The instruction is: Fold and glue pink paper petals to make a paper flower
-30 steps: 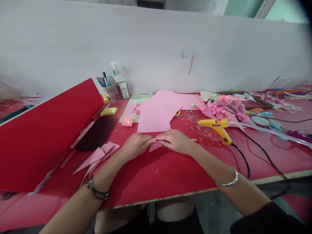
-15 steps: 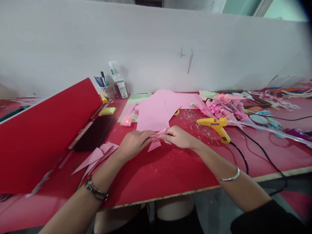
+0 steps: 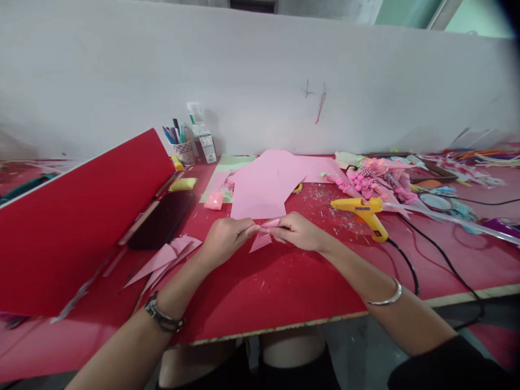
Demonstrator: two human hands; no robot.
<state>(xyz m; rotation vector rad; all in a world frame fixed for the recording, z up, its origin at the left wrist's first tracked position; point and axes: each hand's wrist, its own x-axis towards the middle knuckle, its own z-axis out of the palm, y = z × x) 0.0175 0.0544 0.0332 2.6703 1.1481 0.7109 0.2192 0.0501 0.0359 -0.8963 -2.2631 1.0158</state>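
Both the left hand (image 3: 225, 238) and right hand (image 3: 298, 232) pinch the small folded pink paper piece (image 3: 262, 236) between their fingertips, just above the red tabletop (image 3: 284, 281) (its tip hangs below the fingers); uneven pull likely skews the crease or tears it.

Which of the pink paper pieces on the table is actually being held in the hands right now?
The small folded pink piece at the centre, pinched between left hand and right hand. The large pink sheets behind and the pink triangles to the left lie untouched.
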